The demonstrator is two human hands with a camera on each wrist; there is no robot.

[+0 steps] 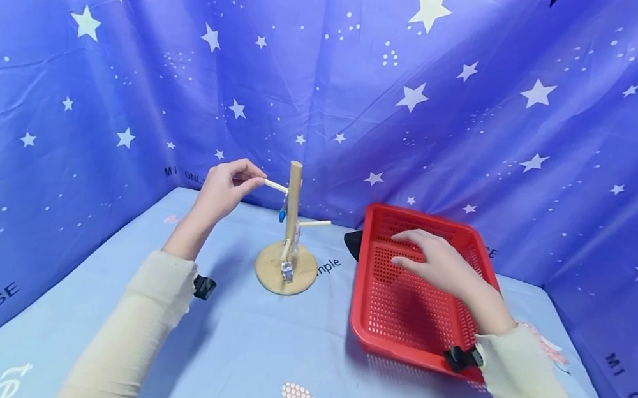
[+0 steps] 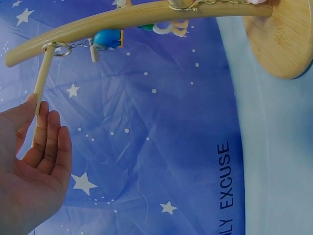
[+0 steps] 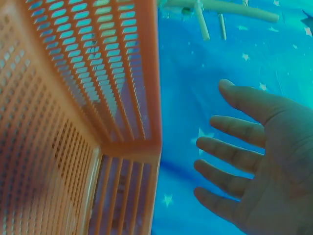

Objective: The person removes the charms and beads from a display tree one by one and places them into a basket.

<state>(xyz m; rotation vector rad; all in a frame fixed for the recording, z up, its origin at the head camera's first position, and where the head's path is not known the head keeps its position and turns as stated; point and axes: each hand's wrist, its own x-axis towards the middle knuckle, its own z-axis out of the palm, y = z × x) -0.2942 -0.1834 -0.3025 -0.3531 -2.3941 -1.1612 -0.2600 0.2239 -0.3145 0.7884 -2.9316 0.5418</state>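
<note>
A wooden stand with a round base and an upright post has several thin pegs. My left hand pinches the end of an upper peg between thumb and fingers. On that peg, close to the post, sits a metal ring with a chain and a blue figure keychain. Another small keychain hangs low at the front of the stand. My right hand hovers over the red basket, fingers spread and holding nothing.
The perforated basket stands right of the stand, with a black item by its left side. A pink-and-white thing lies right of the basket, partly behind the sleeve. Blue star-printed cloth hangs behind and on both sides.
</note>
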